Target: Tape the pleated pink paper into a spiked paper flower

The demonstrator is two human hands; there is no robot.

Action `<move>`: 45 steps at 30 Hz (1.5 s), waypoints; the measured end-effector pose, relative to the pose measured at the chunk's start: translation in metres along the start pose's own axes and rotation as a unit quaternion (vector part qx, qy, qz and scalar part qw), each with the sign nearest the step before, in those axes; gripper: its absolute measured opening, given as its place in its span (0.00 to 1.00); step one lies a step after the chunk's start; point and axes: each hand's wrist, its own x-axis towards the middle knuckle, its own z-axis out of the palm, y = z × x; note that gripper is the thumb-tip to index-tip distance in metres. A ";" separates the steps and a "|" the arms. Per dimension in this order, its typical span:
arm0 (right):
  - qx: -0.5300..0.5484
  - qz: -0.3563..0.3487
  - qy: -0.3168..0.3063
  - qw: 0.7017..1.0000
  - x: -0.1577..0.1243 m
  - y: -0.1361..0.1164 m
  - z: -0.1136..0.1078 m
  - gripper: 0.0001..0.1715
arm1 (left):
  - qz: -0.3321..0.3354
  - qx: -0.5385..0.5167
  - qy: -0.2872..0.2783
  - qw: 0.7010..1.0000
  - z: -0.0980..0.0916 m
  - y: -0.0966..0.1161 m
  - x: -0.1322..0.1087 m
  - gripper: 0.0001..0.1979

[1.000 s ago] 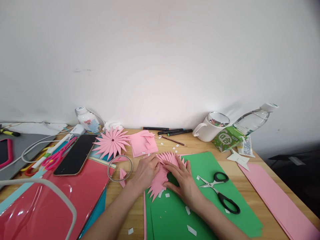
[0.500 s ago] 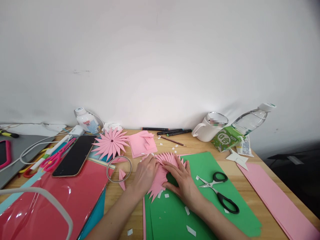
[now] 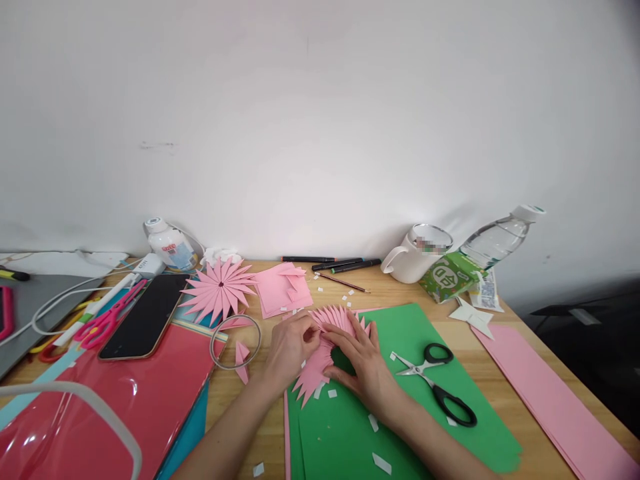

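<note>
A curved band of pleated pink paper [image 3: 319, 373] with pointed ends lies on green paper sheets [image 3: 345, 440] in the middle. My right hand [image 3: 367, 363] holds it, fingers over its upper part and thumb at its inner edge. Over the band's left side, my left hand [image 3: 295, 343] is closed in a pinch; what sits between its fingertips, if anything, is too small to make out. Several small white paper bits [image 3: 333, 394] are scattered around. To the right lie black-handled scissors [image 3: 434, 373], their blades apart.
At left are a spiky pink paper rosette [image 3: 220, 283], a roll of tape [image 3: 213, 347], a phone [image 3: 145, 320] and a red sheet [image 3: 125, 400]. Markers [image 3: 356, 265], a white mug [image 3: 413, 260], a green box [image 3: 447, 277] and a tilted bottle [image 3: 497, 240] line the wall. Pink strips [image 3: 550, 400] lie right.
My left hand has shifted slightly left, and its fingers have drawn up into a pinch off the pleats. My right hand stays in place. The whole view has shifted slightly.
</note>
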 end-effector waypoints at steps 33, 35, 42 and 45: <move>0.004 0.002 -0.019 1.000 0.001 0.000 -0.003 0.27 | -0.039 -0.070 0.020 0.997 0.002 0.002 0.000 0.08; 0.006 0.006 -0.021 1.000 0.002 -0.001 -0.003 0.27 | -0.044 -0.094 0.016 0.995 0.002 0.001 0.000 0.07; 0.011 0.008 -0.026 1.000 0.001 -0.002 -0.004 0.25 | -0.097 -0.166 0.036 0.981 -0.014 0.005 0.001 0.04; 0.013 0.007 -0.022 1.000 0.001 -0.002 -0.004 0.25 | -0.134 -0.229 -0.006 0.964 -0.035 0.008 -0.003 0.02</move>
